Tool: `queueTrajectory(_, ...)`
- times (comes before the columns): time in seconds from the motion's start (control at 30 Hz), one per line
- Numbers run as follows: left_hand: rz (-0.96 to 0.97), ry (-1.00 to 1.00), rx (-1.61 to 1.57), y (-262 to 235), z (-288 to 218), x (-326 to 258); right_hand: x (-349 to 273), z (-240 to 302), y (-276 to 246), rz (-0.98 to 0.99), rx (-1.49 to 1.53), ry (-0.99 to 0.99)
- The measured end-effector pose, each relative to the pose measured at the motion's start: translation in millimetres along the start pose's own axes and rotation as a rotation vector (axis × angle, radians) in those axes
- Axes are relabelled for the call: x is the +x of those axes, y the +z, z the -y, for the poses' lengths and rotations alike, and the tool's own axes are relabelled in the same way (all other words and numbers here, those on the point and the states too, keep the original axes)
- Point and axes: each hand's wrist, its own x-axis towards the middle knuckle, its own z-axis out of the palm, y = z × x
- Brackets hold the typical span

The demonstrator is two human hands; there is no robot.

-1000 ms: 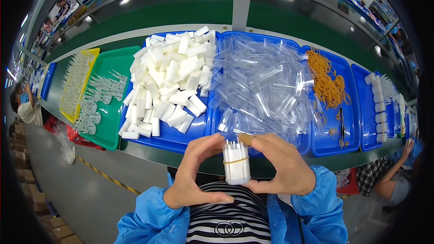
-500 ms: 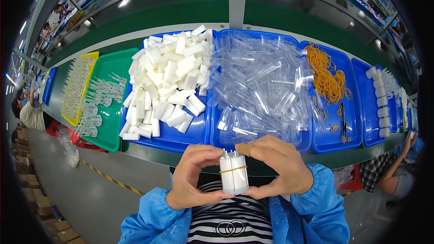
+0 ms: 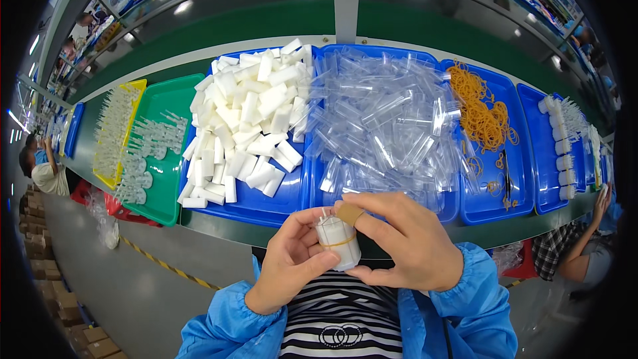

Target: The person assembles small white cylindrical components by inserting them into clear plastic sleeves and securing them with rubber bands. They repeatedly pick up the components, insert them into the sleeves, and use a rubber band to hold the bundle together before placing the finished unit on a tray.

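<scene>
In front of my striped shirt, a white cylinder (image 3: 337, 234) with clear film around it and thin prongs at its top is girdled by an orange rubber band (image 3: 340, 242). It tilts slightly. My left hand (image 3: 292, 249) grips it, thumb across its lower front and fingers behind. My right hand (image 3: 402, 239) pinches it from the other side: a finger wrapped in tan tape (image 3: 349, 213) lies at the top rim, the thumb at the base. Beyond the hands, a blue tray (image 3: 282, 193) bears white foam blocks (image 3: 249, 113), and another holds clear plastic sleeves (image 3: 392, 119).
To the right, a blue tray (image 3: 482, 193) contains loose orange rubber bands (image 3: 480, 106) and dark tweezers. White round parts (image 3: 565, 163) stand in the tray past it. Leftward, a green tray (image 3: 159, 206) and a yellow tray (image 3: 109, 176) hold clear pronged pieces. Co-workers sit at both sides.
The cylinder has tilted and turned, rising slightly. My left thumb has shifted from its base onto its front, and my right hand's taped finger has moved over its top rim.
</scene>
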Motion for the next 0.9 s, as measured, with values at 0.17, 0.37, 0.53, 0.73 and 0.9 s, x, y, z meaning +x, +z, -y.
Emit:
queueTrajectory(0.17,0.030,-0.048,-0.016,-2,3,-3,-5,-3,6,-0.010,0.044,-0.016)
queueTrajectory(0.37,0.023,-0.078,0.009,-1,1,-2,-7,-7,9,-0.027,-0.005,-0.066)
queueTrajectory(0.53,-0.012,-0.128,-0.141,1,0,-1,-1,-6,4,-0.087,0.106,-0.019)
queueTrajectory(0.73,-0.014,-0.170,-0.110,0,2,-3,-6,-11,6,-0.052,0.067,-0.042)
queueTrajectory(0.9,-0.031,-0.193,-0.092,2,1,-2,-7,-8,6,-0.028,-0.019,-0.041)
